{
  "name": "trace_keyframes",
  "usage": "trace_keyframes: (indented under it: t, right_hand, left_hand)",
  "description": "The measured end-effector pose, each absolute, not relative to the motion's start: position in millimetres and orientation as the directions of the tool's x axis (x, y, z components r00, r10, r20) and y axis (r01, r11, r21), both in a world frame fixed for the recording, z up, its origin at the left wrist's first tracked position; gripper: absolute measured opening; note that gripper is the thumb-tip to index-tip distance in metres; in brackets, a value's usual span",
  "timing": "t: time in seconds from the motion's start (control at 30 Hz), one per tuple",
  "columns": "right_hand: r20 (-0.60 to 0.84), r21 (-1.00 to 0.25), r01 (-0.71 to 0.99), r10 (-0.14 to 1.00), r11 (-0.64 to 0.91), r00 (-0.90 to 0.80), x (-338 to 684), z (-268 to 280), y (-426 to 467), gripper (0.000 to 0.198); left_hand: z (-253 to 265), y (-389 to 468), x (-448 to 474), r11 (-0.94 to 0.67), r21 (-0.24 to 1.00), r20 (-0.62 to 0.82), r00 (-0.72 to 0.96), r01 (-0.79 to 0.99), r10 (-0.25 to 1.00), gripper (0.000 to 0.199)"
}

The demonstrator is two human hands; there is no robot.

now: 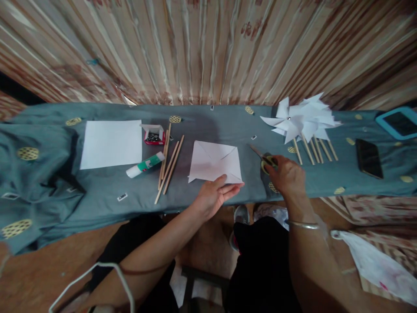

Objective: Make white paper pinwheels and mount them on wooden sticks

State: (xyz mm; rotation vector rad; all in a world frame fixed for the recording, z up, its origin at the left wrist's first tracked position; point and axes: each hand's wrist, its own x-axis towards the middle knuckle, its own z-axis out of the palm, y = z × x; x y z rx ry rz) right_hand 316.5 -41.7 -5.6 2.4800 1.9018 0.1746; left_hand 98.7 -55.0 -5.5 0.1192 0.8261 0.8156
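Observation:
My left hand (213, 195) pinches the near edge of a white paper square (211, 161), thumb on top and fingers underneath. Slits run in from the paper's corners toward its middle, and it lies over the cloth. To the right, my right hand (288, 176) is closed at the handles of a pair of scissors (265, 161) with yellow-green grips. The scissors' tips point up and left, apart from the paper. Beyond that hand lie several white paper pinwheels (301, 119), overlapping, with their wooden sticks toward me.
On the left are a stack of white paper (112, 143), a glue stick (145, 165), a small red box (154, 135) of dark pins and several wooden sticks (171, 167). A phone (369, 158) and a blue-framed device (400, 124) lie far right. A curtain (202, 52) hangs behind the cloth-covered table (224, 124).

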Motion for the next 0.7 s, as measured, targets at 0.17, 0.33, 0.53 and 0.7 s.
trace_keyframes:
  t: [0.17, 0.33, 0.53, 0.7]
  right_hand:
    - [0.21, -0.033, 0.979, 0.956, -0.202, 0.204, 311.8, -1.1, -35.3, 0.033]
    - [0.275, -0.232, 0.972, 0.957, -0.031, 0.096, 285.0, 1.2, -38.7, 0.03]
    - [0.313, -0.526, 0.803, 0.942, 0.281, -0.124, 227.0, -9.5, -48.6, 0.024]
    - [0.317, -0.464, 0.798, 0.913, 0.385, -0.257, 208.2, -26.6, -45.8, 0.032]
  left_hand:
    - [-14.5, -76.4, 112.7, 0.76, 0.375, -0.525, 0.555, -0.53, 0.646, 0.013]
    - [-20.0, -96.3, 90.3, 0.538, 0.819, -0.369, 0.536, -0.198, 0.759, 0.02]
    - [-18.9, -47.4, 24.0, -0.391, 0.838, 0.278, 0.318, 0.381, 0.906, 0.025]
    - [-33.1, -25.4, 2.7, -0.483, 0.666, 0.339, 0.345, 0.569, 0.875, 0.025]
